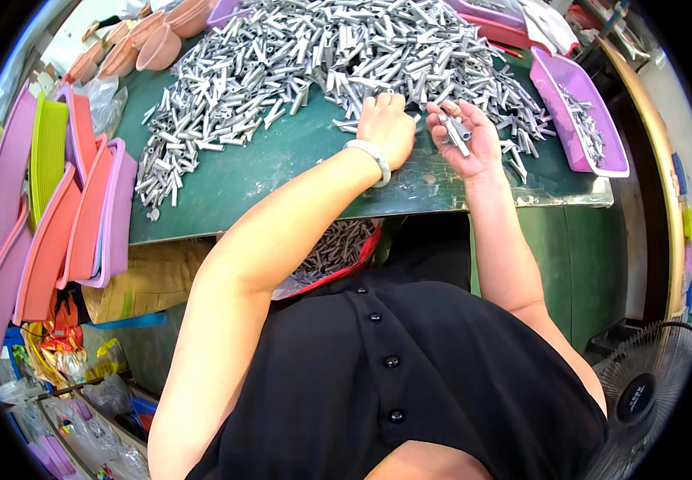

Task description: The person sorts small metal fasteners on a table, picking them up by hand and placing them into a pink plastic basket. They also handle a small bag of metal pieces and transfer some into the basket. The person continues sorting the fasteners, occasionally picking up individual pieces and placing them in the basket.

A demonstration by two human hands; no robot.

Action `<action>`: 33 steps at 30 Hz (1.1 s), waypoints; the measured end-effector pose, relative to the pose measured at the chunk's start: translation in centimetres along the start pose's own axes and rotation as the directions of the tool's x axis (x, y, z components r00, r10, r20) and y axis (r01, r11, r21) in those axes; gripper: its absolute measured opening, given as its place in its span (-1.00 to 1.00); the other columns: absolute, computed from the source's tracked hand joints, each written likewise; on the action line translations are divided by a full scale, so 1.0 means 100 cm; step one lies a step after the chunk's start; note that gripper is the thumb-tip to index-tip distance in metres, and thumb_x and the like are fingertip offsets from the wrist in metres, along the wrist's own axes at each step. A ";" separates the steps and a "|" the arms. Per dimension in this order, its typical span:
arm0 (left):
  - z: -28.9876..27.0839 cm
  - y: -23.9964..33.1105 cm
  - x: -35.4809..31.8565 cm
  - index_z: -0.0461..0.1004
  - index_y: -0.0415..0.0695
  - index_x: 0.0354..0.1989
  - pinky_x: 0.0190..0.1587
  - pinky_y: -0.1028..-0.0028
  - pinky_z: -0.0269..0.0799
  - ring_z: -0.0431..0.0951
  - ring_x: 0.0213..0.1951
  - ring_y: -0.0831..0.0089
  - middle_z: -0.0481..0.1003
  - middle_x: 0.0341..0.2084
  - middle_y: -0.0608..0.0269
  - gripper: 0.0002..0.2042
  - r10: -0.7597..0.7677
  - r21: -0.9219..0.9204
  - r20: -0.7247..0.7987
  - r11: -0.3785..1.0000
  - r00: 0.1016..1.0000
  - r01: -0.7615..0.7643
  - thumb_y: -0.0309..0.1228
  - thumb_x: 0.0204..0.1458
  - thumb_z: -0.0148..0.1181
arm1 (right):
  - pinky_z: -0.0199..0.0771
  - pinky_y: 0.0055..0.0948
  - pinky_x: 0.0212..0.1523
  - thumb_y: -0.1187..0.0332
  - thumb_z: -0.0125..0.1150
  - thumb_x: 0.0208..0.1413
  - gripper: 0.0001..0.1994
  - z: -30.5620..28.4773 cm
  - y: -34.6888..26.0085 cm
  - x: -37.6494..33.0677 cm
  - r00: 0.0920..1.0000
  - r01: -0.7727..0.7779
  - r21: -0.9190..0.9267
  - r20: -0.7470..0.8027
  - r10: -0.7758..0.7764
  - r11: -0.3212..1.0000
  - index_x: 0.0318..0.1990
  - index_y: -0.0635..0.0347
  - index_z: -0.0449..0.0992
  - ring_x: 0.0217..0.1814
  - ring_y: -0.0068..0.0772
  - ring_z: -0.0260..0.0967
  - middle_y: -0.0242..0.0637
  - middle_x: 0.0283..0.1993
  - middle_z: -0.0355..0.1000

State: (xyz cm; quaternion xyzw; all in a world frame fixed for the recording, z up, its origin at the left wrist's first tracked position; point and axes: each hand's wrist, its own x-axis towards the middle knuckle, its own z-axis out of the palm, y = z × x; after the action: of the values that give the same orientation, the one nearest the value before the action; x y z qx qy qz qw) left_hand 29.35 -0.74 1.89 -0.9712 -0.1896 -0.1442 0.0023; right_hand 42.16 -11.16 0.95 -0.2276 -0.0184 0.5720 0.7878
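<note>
A large heap of short grey metal tubes point(274, 68) covers the far part of the green table point(226, 188). At the heap's near edge is my left hand point(388, 132), knuckles up, a pale bangle point(374, 156) round its wrist. Its fingers curl down among the tubes, and their tips are hidden, so what they hold cannot be made out. Just to the right, my right hand point(480, 148) is turned palm up. Several metal tubes point(455, 132) lie in it, with the fingers curled round them.
A purple basket point(546, 84) with some tubes stands at the table's right end. Stacked pink, purple and green baskets point(82, 192) rise on the left, below brown bowls point(158, 50). A red-rimmed container of darker tubes point(334, 252) sits under the table edge; a fan point(642, 396) is lower right.
</note>
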 end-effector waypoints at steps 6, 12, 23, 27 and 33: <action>-0.012 -0.017 -0.016 0.45 -0.19 -0.46 -0.14 0.28 0.26 0.38 -0.20 0.16 0.40 -0.35 0.10 -0.82 -0.029 -0.351 0.008 0.936 1.000 0.030 -0.40 -0.25 0.23 | 0.47 -0.55 -0.60 0.50 0.19 -0.03 -0.80 0.009 0.001 -0.009 0.993 0.119 -0.414 0.034 -0.115 0.903 -0.22 0.29 0.39 -0.44 -0.35 0.43 -0.12 -0.24 0.43; -0.045 -0.036 -0.051 0.38 -0.20 -0.40 -0.45 0.54 0.32 0.35 -0.55 0.55 0.40 -0.57 0.26 -0.85 -0.141 -0.704 -0.018 0.705 0.990 0.088 -0.54 -0.17 0.18 | 0.42 -0.65 -0.60 0.51 0.18 -0.01 -0.78 0.032 0.034 -0.016 0.989 0.058 -0.675 0.137 0.047 0.736 -0.15 0.24 0.43 -0.42 -0.58 0.42 -0.28 -0.29 0.45; -0.083 -0.049 -0.113 0.42 -0.18 -0.47 -0.41 0.48 0.32 0.41 -0.47 0.38 0.38 -0.54 0.23 -0.85 -0.105 -0.534 -0.481 0.822 0.871 -0.196 -0.61 -0.28 0.19 | 0.44 -0.62 -0.60 0.49 0.18 0.00 -0.83 0.067 0.086 -0.021 0.924 -0.027 -0.576 0.297 0.240 0.817 -0.21 0.25 0.43 -0.40 -0.54 0.42 -0.31 -0.37 0.43; -0.096 -0.052 -0.129 0.42 -0.17 -0.46 -0.34 0.41 0.33 0.43 -0.40 0.27 0.41 -0.47 0.19 -0.82 -0.081 -0.444 -0.528 0.875 0.846 -0.193 -0.61 -0.32 0.18 | 0.44 -0.62 -0.58 0.49 0.17 0.02 -0.81 0.078 0.099 -0.024 0.898 -0.060 -0.584 0.323 0.299 0.809 -0.18 0.24 0.42 -0.39 -0.54 0.42 -0.31 -0.35 0.42; -0.102 -0.057 -0.147 0.41 -0.13 -0.46 -0.33 0.40 0.30 0.45 -0.38 0.29 0.44 -0.48 0.26 -0.83 -0.102 -0.447 -0.483 0.883 0.870 -0.145 -0.58 -0.31 0.18 | 0.41 -0.62 -0.59 0.47 0.15 0.04 -0.79 0.082 0.117 -0.025 0.874 -0.117 -0.586 0.323 0.363 0.802 -0.14 0.25 0.40 -0.39 -0.52 0.40 -0.31 -0.32 0.41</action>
State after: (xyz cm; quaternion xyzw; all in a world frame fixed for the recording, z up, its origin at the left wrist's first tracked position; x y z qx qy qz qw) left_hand 11.36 -1.47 7.28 -0.8752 -0.1310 -0.4284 -0.1826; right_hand 28.49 -7.83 4.49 -0.3158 -0.3208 0.6748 0.5848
